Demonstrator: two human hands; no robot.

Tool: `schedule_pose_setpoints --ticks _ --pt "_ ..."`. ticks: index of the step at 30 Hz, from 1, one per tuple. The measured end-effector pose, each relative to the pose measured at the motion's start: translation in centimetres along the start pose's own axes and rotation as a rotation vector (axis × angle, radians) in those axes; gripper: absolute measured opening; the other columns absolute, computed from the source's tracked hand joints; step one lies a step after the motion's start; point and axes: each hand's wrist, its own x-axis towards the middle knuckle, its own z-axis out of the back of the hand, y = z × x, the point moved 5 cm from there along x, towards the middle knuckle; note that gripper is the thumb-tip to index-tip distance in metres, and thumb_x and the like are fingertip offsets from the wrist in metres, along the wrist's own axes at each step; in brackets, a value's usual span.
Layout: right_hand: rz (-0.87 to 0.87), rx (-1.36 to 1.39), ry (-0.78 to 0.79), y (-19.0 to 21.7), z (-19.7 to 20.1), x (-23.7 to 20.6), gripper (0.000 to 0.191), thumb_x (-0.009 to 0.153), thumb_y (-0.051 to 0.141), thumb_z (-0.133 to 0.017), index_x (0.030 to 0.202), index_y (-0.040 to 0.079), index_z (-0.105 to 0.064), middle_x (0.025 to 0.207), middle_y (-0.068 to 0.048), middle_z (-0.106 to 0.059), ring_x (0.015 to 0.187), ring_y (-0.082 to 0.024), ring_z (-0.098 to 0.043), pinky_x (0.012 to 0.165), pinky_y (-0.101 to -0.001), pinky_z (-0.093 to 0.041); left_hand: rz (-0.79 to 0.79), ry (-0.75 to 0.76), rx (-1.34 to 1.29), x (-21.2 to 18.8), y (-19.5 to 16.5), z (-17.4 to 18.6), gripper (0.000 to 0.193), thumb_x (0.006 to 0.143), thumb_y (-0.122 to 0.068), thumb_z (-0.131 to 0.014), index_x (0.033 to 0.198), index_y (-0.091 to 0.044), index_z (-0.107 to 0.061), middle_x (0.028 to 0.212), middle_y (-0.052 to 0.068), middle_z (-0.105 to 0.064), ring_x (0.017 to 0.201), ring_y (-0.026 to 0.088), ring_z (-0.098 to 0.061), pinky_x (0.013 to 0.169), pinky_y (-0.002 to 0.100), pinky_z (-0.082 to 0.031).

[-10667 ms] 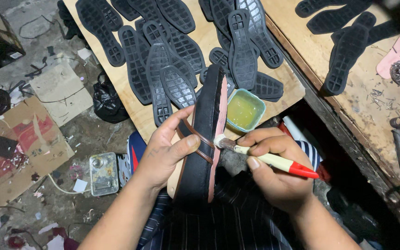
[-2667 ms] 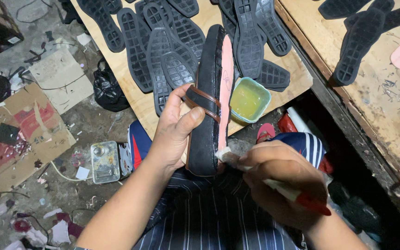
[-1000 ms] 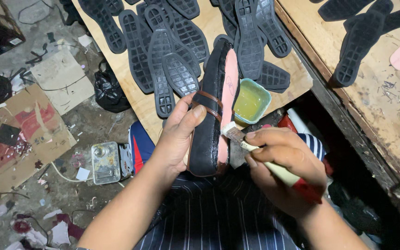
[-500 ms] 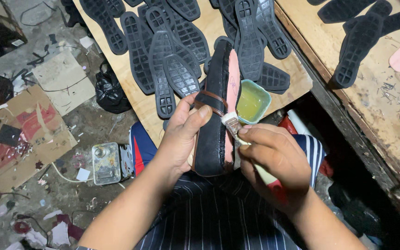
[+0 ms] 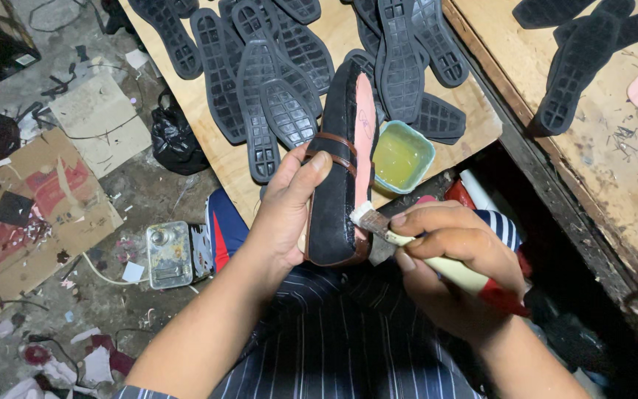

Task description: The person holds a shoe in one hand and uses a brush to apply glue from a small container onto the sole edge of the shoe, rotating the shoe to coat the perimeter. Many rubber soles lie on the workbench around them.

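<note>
Here the black suede shoe upper with a brown strap and pink insole board (image 5: 337,177) stands on edge over my lap, its long axis running from my body up toward the plywood bench (image 5: 223,159), toe end farthest from me. My left hand (image 5: 289,210) wraps it from the left side, thumb over the strap, grip closed firmly around the body. My right hand (image 5: 459,258) lies to the right and slightly lower, grip closed on the cream-handled brush with a red end (image 5: 437,258). The bristles (image 5: 363,216) touch the heel end of the pink board, so the working surface faces right, toward the brush hand, which is the nearer of the two to it.

Just beyond the brush, on the bench edge, sits a small teal square tub (image 5: 402,157) holding yellowish liquid, apparently adhesive. Black rubber outsoles (image 5: 275,96) lie spread across the bench behind the shoe. On the floor to my left stands a small rectangular metal can (image 5: 169,253).
</note>
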Motion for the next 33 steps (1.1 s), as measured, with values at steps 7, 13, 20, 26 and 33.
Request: schedule_pose_setpoints --ticks 7,13,20,26,33 --pt "0.023 0.036 0.019 0.3 -0.5 0.4 0.02 0.092 -0.003 -0.072 0.103 0.007 -0.059 0.114 -0.011 -0.069 0.105 -0.023 -0.072 0.097 -0.0374 -0.058 -0.026 -0.038 0.023 0.1 -0.1 0.4 0.053 0.096 -0.03 -0.069 0.138 -0.004 -0.051 0.115 0.011 -0.067 0.098 0.019 -0.07 0.083 0.036 -0.062" --pt "0.007 0.061 0.049 0.3 -0.5 0.3 0.019 0.092 -0.002 -0.072 0.103 0.007 -0.059 0.114 -0.012 -0.069 0.11 -0.025 -0.072 0.095 -0.0364 -0.058 -0.006 -0.042 0.003 0.2 0.1 0.7 0.05 0.096 -0.029 -0.068 0.136 -0.006 -0.051 0.112 0.01 -0.067 0.095 0.019 -0.071 0.08 0.037 -0.062" --pt "-0.01 0.112 0.065 0.3 -0.1 0.3 0.019 0.092 -0.003 -0.071 0.101 0.009 -0.058 0.112 -0.01 -0.07 0.102 -0.023 -0.072 0.092 -0.0344 -0.059 0.016 -0.049 -0.022 0.3 0.4 0.9 0.044 0.097 -0.029 -0.068 0.131 -0.005 -0.053 0.11 0.01 -0.067 0.093 0.018 -0.07 0.078 0.036 -0.063" --pt "-0.016 0.09 0.024 0.2 -0.1 0.5 0.017 0.093 -0.001 -0.07 0.1 0.008 -0.058 0.113 -0.012 -0.069 0.103 -0.024 -0.072 0.095 -0.0368 -0.059 0.034 -0.039 -0.051 0.4 0.6 0.9 0.045 0.096 -0.03 -0.069 0.13 -0.005 -0.053 0.109 0.009 -0.066 0.092 0.018 -0.07 0.078 0.036 -0.062" --pt "0.006 0.096 0.049 0.2 -0.6 0.8 0.016 0.094 0.001 -0.07 0.1 0.008 -0.057 0.114 -0.012 -0.069 0.104 -0.025 -0.072 0.096 -0.0382 -0.058 0.037 -0.046 -0.039 0.5 0.5 1.0 0.045 0.095 -0.03 -0.068 0.13 -0.006 -0.054 0.108 0.009 -0.067 0.091 0.018 -0.07 0.077 0.037 -0.063"
